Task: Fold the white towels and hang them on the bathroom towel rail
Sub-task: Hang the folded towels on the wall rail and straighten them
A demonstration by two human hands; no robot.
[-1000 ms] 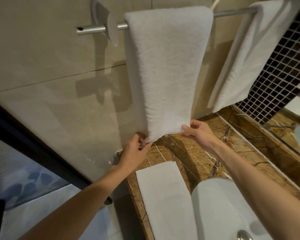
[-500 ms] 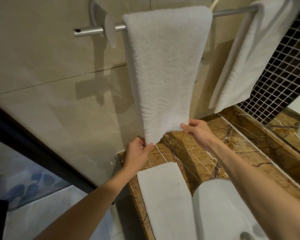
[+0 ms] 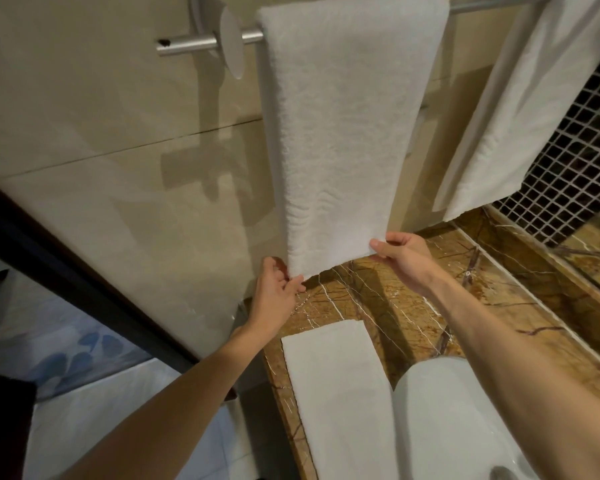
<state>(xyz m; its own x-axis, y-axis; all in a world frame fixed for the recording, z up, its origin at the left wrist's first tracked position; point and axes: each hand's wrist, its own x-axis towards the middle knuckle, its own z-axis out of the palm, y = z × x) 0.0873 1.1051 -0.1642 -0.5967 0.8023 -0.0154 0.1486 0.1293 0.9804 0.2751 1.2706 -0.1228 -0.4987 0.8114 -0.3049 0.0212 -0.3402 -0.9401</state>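
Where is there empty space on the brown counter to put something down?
Bare marble counter lies between the folded towel, the basin and the wall, under the hanging towel that the left hand and right hand pinch. Another strip runs between basin and raised ledge. Nearer, folded towel and basin crowd together.

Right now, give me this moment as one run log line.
hung towel: draped over rail | left hand: pinches its lower left corner | right hand: pinches its lower right corner | counter: folded towel lying

There are three white towels, the middle towel (image 3: pixel 340 133), right towel (image 3: pixel 520 116) and flat towel (image 3: pixel 336 393), one towel rail (image 3: pixel 187 46), one basin (image 3: pixel 447 427), and two hands, left hand (image 3: pixel 274 289) and right hand (image 3: pixel 404 254).
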